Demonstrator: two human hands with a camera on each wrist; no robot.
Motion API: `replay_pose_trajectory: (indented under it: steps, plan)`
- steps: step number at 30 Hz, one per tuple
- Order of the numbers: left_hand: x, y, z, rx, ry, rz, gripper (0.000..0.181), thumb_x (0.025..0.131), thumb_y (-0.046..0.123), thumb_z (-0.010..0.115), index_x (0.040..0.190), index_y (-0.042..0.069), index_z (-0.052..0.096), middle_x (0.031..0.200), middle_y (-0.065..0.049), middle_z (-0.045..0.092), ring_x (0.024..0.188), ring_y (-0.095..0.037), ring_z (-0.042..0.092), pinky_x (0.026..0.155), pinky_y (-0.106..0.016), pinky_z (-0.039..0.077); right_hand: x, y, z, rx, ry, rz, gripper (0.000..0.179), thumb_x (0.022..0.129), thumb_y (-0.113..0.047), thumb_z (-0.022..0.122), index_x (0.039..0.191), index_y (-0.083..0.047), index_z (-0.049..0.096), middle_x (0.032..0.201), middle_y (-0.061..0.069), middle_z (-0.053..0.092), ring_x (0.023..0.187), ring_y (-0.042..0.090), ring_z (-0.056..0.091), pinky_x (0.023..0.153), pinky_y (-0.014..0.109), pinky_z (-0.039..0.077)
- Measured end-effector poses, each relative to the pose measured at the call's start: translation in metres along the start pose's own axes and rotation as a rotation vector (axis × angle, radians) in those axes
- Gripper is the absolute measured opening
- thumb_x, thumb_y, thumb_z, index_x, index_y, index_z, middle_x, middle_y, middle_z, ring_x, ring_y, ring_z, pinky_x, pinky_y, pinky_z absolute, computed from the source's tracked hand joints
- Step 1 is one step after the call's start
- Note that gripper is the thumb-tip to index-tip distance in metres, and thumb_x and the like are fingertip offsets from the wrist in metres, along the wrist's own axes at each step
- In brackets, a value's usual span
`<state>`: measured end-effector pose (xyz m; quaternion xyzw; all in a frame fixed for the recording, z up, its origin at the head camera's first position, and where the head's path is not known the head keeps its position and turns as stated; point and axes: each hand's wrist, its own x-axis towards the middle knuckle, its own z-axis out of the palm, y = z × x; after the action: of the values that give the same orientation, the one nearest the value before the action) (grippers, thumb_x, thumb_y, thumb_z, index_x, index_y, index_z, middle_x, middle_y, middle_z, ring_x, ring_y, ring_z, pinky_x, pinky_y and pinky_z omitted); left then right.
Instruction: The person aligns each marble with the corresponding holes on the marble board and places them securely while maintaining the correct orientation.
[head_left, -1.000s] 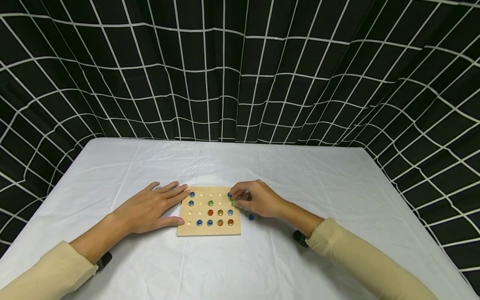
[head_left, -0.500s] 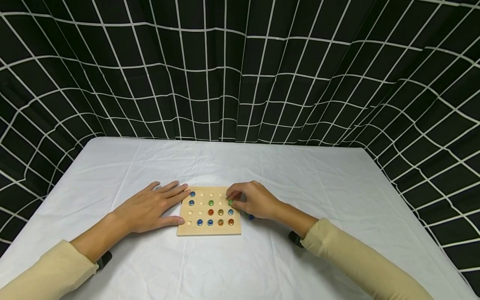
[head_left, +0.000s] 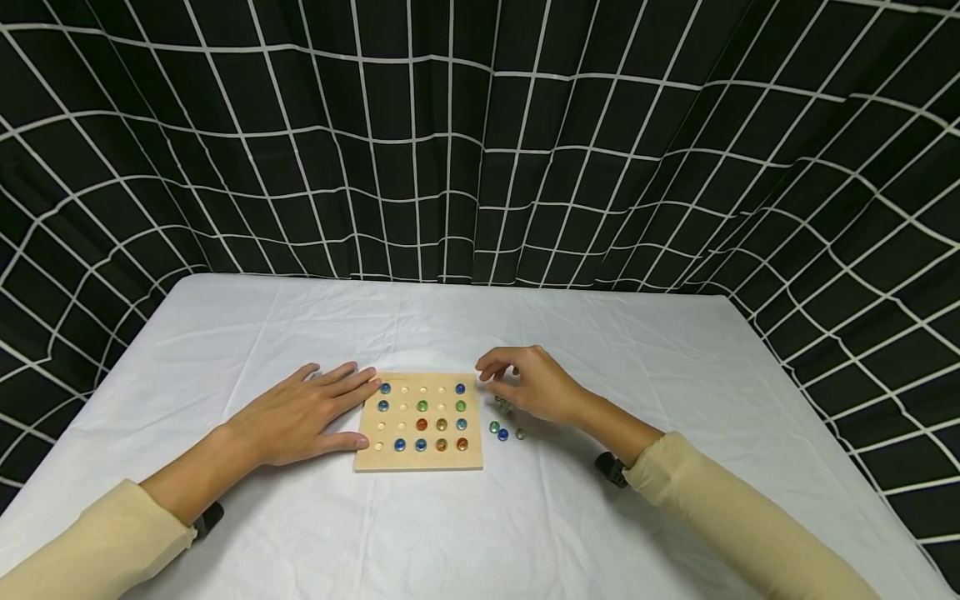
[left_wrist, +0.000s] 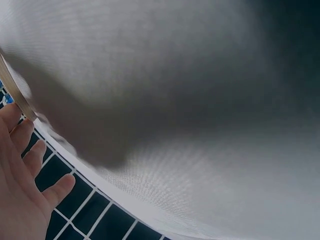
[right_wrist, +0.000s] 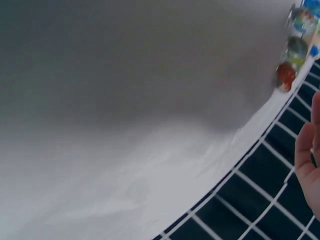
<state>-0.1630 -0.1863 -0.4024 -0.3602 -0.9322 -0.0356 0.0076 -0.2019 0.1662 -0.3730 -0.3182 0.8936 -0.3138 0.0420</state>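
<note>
A square wooden board [head_left: 418, 461] with rows of small round hollows lies on the table. Blue, green, amber and red glass marbles fill some hollows, among them a blue marble [head_left: 461, 388] at the far right corner and a green marble [head_left: 461, 406] below it. My left hand [head_left: 311, 417] lies spread, with fingertips and thumb on the board's left edge. Just beyond the right edge hovers my right hand [head_left: 536, 387], its fingers loosely bent and nothing visible between them. Loose marbles lie under and beside it, including a red marble [right_wrist: 286, 73] in the right wrist view.
Near the board's right side lie a loose blue marble [head_left: 503, 434], a green marble [head_left: 494, 427] and a clear greenish marble [head_left: 521, 433]. A wrinkled white cloth [head_left: 600, 533] covers the table. Behind it hangs a black curtain [head_left: 420, 167] with a white grid.
My right hand set the green marble and the blue marble into hollows along the board's right side, then drew back to the right off the board. My left hand stayed in place.
</note>
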Motion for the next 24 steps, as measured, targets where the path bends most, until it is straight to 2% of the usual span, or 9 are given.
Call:
replay_pose_trajectory:
  steps: [3,9,16,24]
  plan:
    - [0.0,0.0,0.0,-0.002,0.002,0.0,0.08,0.095,0.07,0.043,0.156,0.02,0.035,0.158,0.0,0.038,0.144,-0.029,0.036,0.11,-0.062,0.031,-0.004,0.007,-0.004,0.009,0.009,0.02,0.023,0.089,-0.005,0.073,0.112,-0.005,0.071,0.095,-0.002,0.074,0.088,0.009,0.063,0.081,0.046,0.05]
    - [0.0,0.0,0.001,-0.003,0.003,-0.003,0.08,0.095,0.07,0.043,0.157,0.02,0.035,0.158,0.0,0.038,0.144,-0.028,0.036,0.11,-0.062,0.03,-0.012,0.018,-0.007,0.004,0.016,0.032,0.024,0.087,-0.002,0.073,0.112,-0.003,0.071,0.093,-0.003,0.074,0.086,0.009,0.065,0.08,0.043,0.05]
    - [0.0,0.001,0.001,-0.002,0.003,-0.004,0.08,0.095,0.071,0.043,0.156,0.02,0.035,0.157,0.0,0.039,0.144,-0.028,0.036,0.11,-0.062,0.03,-0.019,0.027,-0.008,0.016,-0.012,0.03,0.024,0.086,0.0,0.075,0.109,-0.003,0.072,0.093,0.0,0.075,0.087,0.011,0.068,0.078,0.038,0.052]
    - [0.0,0.001,0.0,0.001,0.003,-0.003,0.08,0.095,0.071,0.042,0.156,0.02,0.035,0.157,0.0,0.039,0.144,-0.028,0.036,0.11,-0.061,0.031,-0.021,0.03,-0.007,0.03,-0.07,0.035,0.022,0.084,0.002,0.076,0.104,-0.006,0.072,0.093,-0.002,0.075,0.088,0.012,0.068,0.081,0.035,0.053]
